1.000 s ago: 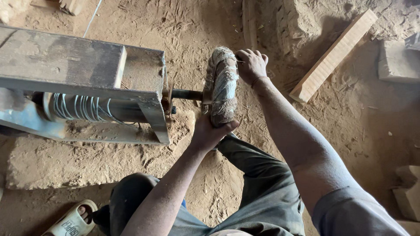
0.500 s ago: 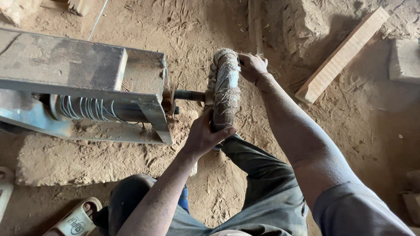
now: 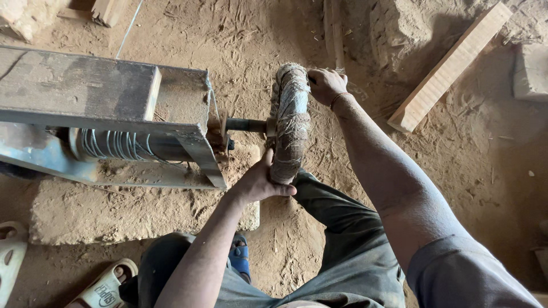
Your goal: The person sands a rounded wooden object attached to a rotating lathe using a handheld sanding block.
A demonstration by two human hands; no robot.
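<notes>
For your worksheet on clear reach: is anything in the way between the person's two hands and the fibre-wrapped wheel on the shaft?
Nothing visible. The left hand already grips the near edge of the wheel, and the right hand rests on its far edge.

Rough workshop, sawdust-strewn dirt floor (image 3: 468,171), metal machine frame (image 3: 97,97), timber offcut (image 3: 448,68), stone blocks (image 3: 137,211)

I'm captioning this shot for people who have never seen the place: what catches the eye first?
At centre, a fibre-wrapped wheel on a metal shaft, gripped by both hands: the left hand at its near edge, the right hand at its far edge. To the left stands a worn metal frame with wire coiled on a drum. All around is sandy ground, with a wooden plank upper right.
</notes>
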